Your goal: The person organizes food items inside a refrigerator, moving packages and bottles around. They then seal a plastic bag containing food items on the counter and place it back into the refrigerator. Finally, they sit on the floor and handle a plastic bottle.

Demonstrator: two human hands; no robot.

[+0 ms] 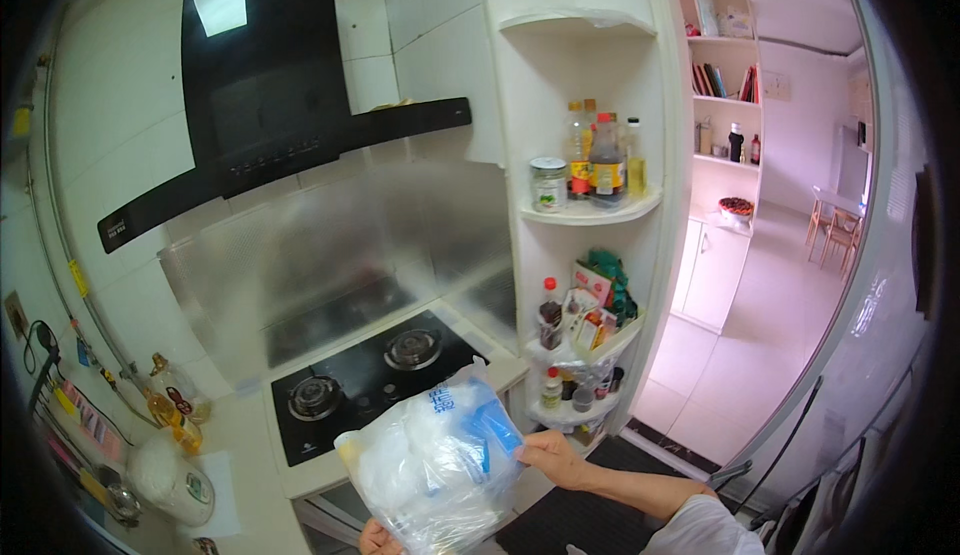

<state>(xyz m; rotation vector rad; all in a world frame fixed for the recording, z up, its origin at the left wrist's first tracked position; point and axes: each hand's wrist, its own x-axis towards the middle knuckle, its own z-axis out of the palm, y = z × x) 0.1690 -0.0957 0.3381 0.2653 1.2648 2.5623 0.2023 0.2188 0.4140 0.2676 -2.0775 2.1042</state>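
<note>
A clear plastic bag (442,465) with blue printing is held up in front of me, over the counter's front edge. White, rounded contents show through it, though I cannot tell what they are. My right hand (553,459) pinches the bag's right edge beside a blue patch. At the lower left corner, my left hand (380,538) grips the bag; only its fingers show at the picture's bottom rim. Behind the bag lies a black glass gas hob (360,405) with two burners, its near right part covered from sight.
A black range hood (262,67) hangs above the hob. Corner shelves (592,215) with bottles and packets stand to the right, next to a doorway. On the left counter are a white appliance (171,484) and oil bottles (174,420). A dark mat (577,514) covers the floor.
</note>
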